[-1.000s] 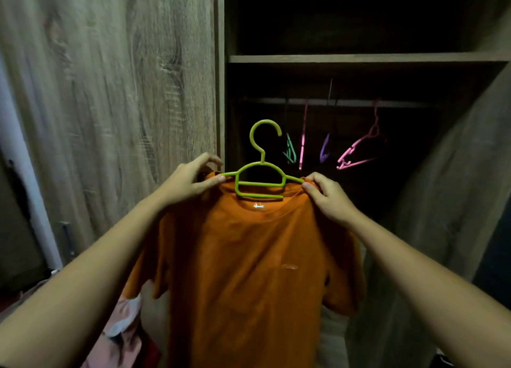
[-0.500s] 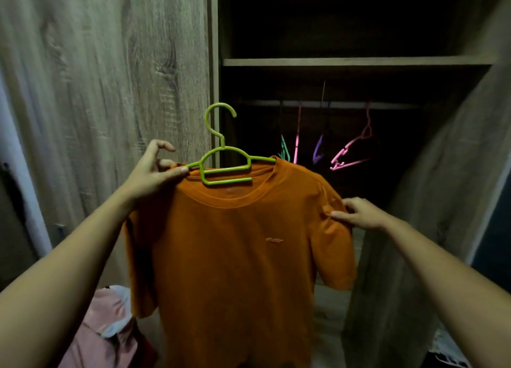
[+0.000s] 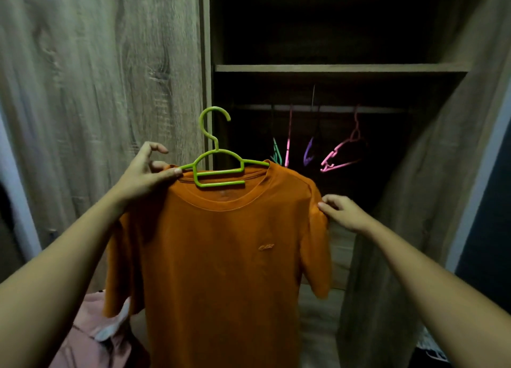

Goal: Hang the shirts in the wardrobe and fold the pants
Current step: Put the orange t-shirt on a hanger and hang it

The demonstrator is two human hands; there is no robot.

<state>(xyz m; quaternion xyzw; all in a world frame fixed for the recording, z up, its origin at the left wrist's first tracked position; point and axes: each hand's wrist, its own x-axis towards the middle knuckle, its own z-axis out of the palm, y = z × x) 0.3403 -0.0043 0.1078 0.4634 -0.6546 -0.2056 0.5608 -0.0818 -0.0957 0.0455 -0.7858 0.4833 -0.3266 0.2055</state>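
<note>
Orange T-shirt (image 3: 221, 257) hangs on a green plastic hanger (image 3: 218, 171), held up in front of the open wardrobe (image 3: 343, 68), not on the rail (image 3: 331, 108). Hanger hook points up, level with the door edge, left of the opening.

Left hand (image 3: 143, 174): thumb pressed along the hanger's left arm at the shirt's shoulder, clamping hanger and fabric together; upper fingers are lifted clear and curled.

Right hand (image 3: 343, 212): fingertips pinched together on the seam of the shirt's right sleeve, well below the hanger.

Far inside the dark wardrobe, empty hangers hang from the rail: one teal (image 3: 276, 154), one pink seen edge-on (image 3: 288, 143), one purple (image 3: 309, 154), one pink tilted (image 3: 343, 154). A shelf sits above the rail.

Near left, low, a pink garment (image 3: 91, 337) lies bunched behind the shirt's hem; what it is cannot be told.
</note>
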